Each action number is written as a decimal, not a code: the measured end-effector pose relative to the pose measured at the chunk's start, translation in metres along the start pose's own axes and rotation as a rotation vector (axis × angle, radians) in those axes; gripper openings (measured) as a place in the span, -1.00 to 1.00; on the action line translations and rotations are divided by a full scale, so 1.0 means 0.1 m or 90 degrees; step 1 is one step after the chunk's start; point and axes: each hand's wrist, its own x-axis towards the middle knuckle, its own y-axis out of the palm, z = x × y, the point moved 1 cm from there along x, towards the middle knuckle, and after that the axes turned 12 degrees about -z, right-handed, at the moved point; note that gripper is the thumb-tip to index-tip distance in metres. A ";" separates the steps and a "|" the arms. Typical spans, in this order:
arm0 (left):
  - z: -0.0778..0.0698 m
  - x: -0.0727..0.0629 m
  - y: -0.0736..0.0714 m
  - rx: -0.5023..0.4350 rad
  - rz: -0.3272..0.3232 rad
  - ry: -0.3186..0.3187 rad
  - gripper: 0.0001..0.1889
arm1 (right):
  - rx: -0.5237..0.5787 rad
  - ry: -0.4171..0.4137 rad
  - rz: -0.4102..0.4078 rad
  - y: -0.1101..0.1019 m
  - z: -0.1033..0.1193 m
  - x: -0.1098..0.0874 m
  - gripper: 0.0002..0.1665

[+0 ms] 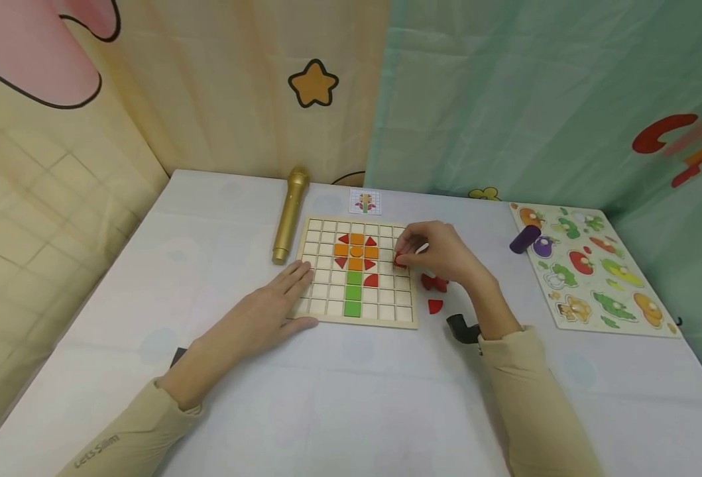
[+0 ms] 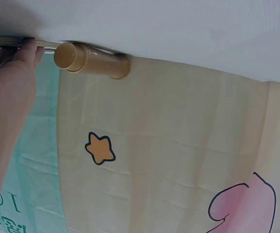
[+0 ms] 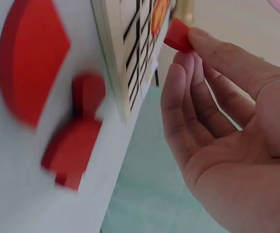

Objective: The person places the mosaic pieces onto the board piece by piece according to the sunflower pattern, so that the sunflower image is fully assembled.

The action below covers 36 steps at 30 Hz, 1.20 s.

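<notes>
A wooden grid board [image 1: 327,291] lies on the table, bearing orange, red and green pieces laid out like a flower. Over the board's right side, my right hand [image 1: 440,252] pinches a small red block [image 3: 178,35] between thumb and fingertips. My left hand [image 1: 267,308] lies with straight fingers against the board's left edge. Right of the board are several loose red pieces [image 1: 434,283], one a quarter-circle piece [image 1: 435,306] lying apart. A red quarter-circle [image 1: 371,281] sits in the grid beside the green squares [image 1: 353,293].
Behind the board lies a small pattern card [image 1: 365,201]. A gold microphone [image 1: 290,218] lies at the back left. To the right are a vegetable puzzle board [image 1: 571,318], a purple cylinder [image 1: 525,239] and a black curved object [image 1: 463,329]. Curtains hang behind the table.
</notes>
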 end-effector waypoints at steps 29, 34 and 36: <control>0.03 0.01 0.02 -0.016 -0.017 0.011 -0.08 | 0.046 -0.031 -0.010 0.81 0.62 0.08 -0.91; 0.02 0.01 0.01 -0.014 -0.015 0.012 -0.07 | 0.031 -0.061 -0.001 0.84 0.61 0.08 -0.91; 0.02 0.00 0.01 -0.012 -0.018 0.014 -0.07 | 0.026 -0.073 0.001 0.84 0.61 0.08 -0.91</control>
